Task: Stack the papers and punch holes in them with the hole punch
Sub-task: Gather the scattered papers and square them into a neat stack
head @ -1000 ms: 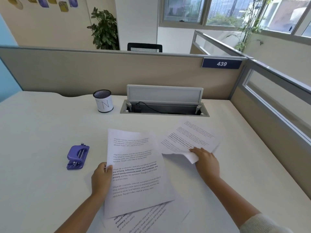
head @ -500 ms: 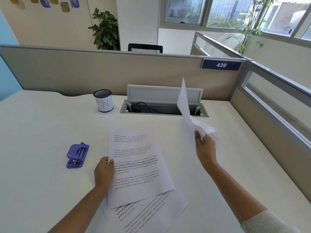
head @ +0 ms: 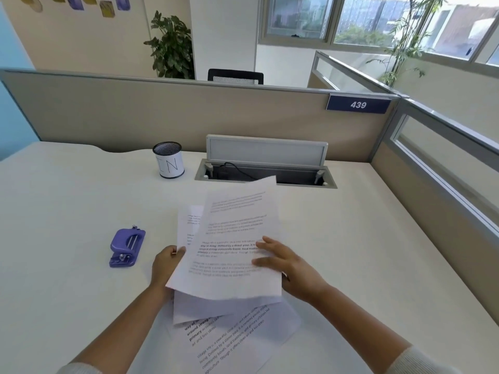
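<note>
Lying nearest the camera on the white desk (head: 67, 211), a printed sheet (head: 243, 338) sits skewed, its text running diagonally, partly covered by the pages above it. Over it, the left hand (head: 164, 268) pinches the left edge of a second sheet (head: 189, 228), thumb on top. The right hand (head: 291, 265) rests with fingers spread on the top sheet (head: 237, 225), pressing its right side down; whether a thumb grips underneath cannot be told. That top page lies tilted across the one below, not squared with it, its far corner reaching toward the open cable tray (head: 266, 179). Left of the papers and apart from them, the purple hole punch (head: 127, 248) lies untouched on the desk. Farther back stands a mesh pen cup (head: 168, 160), then the beige partition (head: 135, 117) with the plate reading 439 (head: 358, 104).
</note>
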Action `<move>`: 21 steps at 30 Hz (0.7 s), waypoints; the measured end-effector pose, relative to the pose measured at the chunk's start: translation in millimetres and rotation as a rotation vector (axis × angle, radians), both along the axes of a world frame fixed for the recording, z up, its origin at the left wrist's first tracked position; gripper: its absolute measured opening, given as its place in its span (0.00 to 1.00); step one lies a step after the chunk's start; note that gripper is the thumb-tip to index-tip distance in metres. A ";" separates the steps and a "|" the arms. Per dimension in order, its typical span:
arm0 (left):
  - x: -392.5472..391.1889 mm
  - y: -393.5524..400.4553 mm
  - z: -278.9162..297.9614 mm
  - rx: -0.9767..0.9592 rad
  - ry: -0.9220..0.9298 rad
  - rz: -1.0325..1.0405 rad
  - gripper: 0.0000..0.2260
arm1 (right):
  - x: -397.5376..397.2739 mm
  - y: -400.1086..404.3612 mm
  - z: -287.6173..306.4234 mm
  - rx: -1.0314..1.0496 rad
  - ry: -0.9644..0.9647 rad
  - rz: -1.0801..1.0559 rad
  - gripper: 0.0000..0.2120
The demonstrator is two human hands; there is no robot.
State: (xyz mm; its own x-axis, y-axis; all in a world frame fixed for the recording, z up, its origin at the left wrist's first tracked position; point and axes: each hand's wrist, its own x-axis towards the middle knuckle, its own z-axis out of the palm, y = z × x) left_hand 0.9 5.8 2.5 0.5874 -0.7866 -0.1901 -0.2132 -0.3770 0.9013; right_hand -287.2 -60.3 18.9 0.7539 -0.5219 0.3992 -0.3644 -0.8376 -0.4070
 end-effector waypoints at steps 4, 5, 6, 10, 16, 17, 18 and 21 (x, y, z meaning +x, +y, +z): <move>3.1 1.1 0.4 -0.017 0.083 0.001 0.12 | -5.8 -3.0 -15.8 0.010 0.173 -0.004 0.19; 2.9 1.7 0.8 -0.018 0.094 -0.006 0.12 | -8.1 -4.0 -18.9 0.025 0.193 -0.012 0.18; 3.1 1.6 0.6 -0.012 0.078 -0.030 0.12 | -9.8 -4.0 -20.1 0.043 0.213 -0.023 0.17; -1.1 0.4 -0.8 0.030 -0.026 -0.098 0.08 | -15.4 -2.0 -19.9 0.176 0.236 -0.120 0.19; -5.2 -0.6 -0.1 -0.005 0.005 -0.063 0.02 | -31.7 -1.1 -19.0 0.353 0.117 -0.443 0.32; -5.4 -0.2 1.0 -0.018 0.040 -0.041 0.03 | -32.4 -1.8 -18.8 0.376 0.075 -0.474 0.30; -5.4 -0.6 2.1 -0.038 0.085 -0.021 0.04 | -32.1 -2.2 -18.2 0.390 0.032 -0.494 0.26; -7.8 -1.1 8.2 -0.086 0.200 -0.018 0.03 | -24.6 -2.0 -8.0 0.488 -0.093 -0.545 0.19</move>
